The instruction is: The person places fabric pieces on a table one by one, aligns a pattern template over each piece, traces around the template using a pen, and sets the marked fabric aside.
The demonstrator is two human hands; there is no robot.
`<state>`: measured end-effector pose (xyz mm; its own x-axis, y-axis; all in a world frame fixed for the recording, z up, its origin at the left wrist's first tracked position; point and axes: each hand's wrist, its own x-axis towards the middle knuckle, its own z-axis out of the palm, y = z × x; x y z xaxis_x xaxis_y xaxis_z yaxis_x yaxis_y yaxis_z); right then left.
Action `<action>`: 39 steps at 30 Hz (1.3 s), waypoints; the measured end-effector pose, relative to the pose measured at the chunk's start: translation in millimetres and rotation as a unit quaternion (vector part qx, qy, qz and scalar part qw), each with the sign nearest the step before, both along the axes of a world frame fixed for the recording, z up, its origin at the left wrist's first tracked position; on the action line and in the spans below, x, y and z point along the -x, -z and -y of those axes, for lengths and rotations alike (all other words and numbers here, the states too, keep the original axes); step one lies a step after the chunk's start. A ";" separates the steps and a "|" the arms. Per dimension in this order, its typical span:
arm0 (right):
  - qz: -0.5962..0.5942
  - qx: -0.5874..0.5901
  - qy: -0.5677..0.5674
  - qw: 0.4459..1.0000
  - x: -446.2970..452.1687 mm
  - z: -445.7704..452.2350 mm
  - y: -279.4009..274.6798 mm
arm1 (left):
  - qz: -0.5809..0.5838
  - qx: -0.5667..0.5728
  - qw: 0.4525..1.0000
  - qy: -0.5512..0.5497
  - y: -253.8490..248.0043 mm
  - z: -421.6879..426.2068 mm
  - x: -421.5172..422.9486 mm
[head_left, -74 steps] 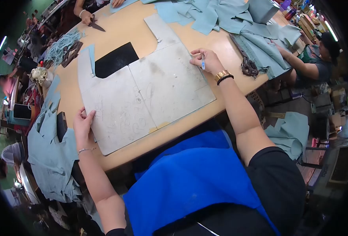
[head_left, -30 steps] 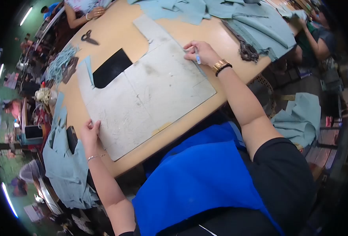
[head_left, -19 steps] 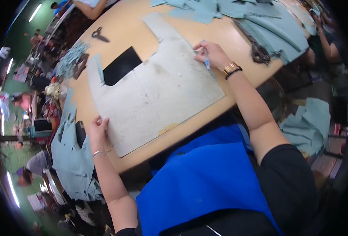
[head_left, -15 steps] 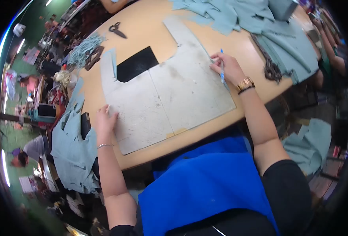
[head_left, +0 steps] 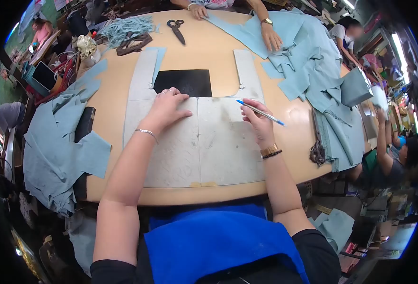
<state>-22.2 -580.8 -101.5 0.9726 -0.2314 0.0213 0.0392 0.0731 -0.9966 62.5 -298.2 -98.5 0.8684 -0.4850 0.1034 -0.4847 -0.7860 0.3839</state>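
Head view: board point(head_left: 171, 154) flat on table point(head_left: 284, 158). Left hand point(head_left: 167, 108), fingers spread, has shifted from the board's left edge to its cut-out; right hand point(head_left: 257, 120), pinching pen point(head_left: 271, 118), has moved inboard from its right edge. Side edges apparently released.

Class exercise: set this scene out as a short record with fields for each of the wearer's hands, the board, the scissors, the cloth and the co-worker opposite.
Left hand: left hand on the board, fingers by the black panel; contact with the panel unclear
Right hand: right hand holding a blue-ended pen
Board: pale board, flat on the table, two arms pointing away from the wearer
Scissors: dark scissors, beyond the board
Cloth: blue-green cloth, heaped on the right
Co-worker: one hand on cloth
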 end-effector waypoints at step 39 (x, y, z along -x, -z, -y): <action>0.073 0.135 -0.052 0.987 -94.4 -86.6 33.9 | -0.078 -0.067 0.978 -0.183 -4.2 -26.8 31.1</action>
<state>72.2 -494.2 -135.4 0.9728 -0.0970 0.2106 0.1905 -0.1835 -0.9644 31.3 -271.4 -94.3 0.9863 -0.1397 -0.0874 -0.1059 -0.9439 0.3127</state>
